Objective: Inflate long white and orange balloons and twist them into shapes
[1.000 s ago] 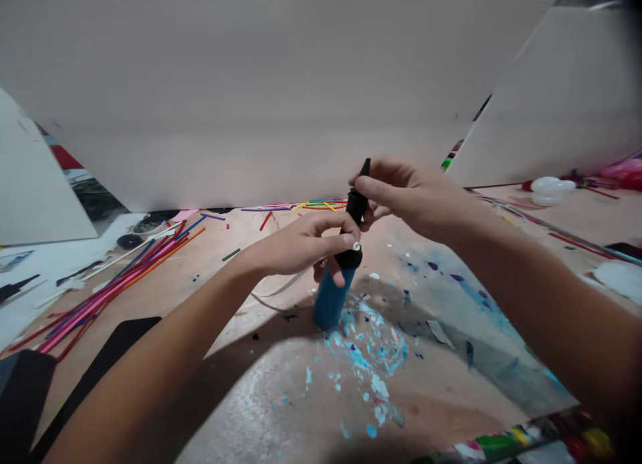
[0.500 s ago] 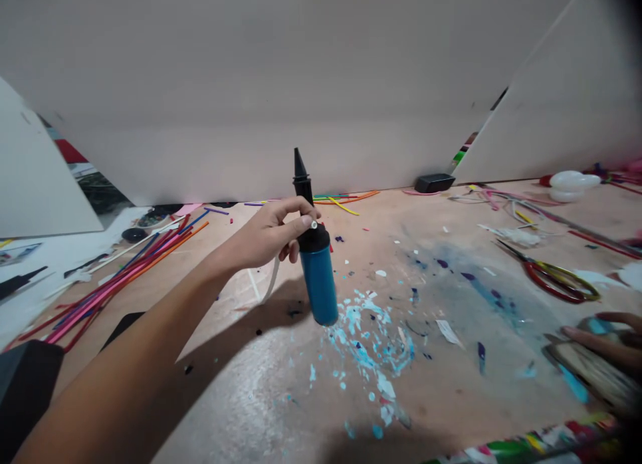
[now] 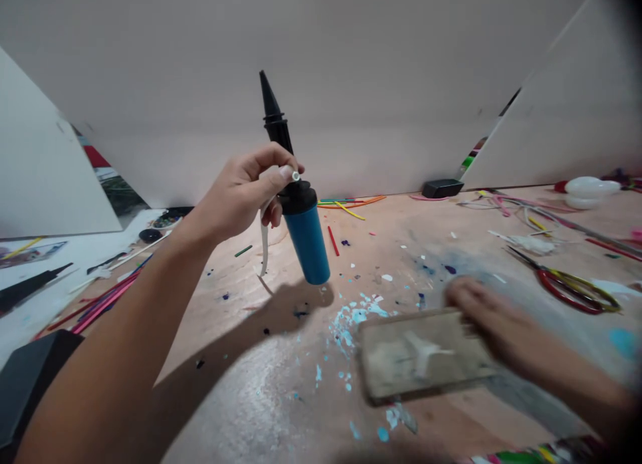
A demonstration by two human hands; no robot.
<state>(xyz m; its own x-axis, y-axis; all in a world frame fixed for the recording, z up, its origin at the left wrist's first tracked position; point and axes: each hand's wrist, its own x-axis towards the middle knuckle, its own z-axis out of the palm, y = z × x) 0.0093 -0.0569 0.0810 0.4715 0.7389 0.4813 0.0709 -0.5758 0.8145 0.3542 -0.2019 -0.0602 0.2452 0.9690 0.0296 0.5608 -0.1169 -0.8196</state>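
My left hand (image 3: 241, 193) grips a balloon hand pump (image 3: 305, 233) with a blue barrel and a black nozzle pointing up, lifted clear of the wooden table (image 3: 210, 330). A limp white balloon (image 3: 263, 247) hangs from the same hand, its rolled mouth pinched against the pump's black collar. My right hand (image 3: 489, 317) is blurred by motion low on the right and holds the right end of a flat, paint-smeared wooden block (image 3: 418, 354) just above the table, over flakes of light blue paint (image 3: 358, 320).
A bundle of long uninflated balloons (image 3: 103, 302) lies at the left, more coloured ones (image 3: 351, 203) by the white back board. Red-handled scissors (image 3: 569, 291) lie at the right, a small black box (image 3: 441, 187) at the back, white inflated balloons (image 3: 589, 190) far right.
My left hand has raised the pump off the table and tilted it. My right hand left the nozzle, went to the right edge, and has swept back left with the wooden block.
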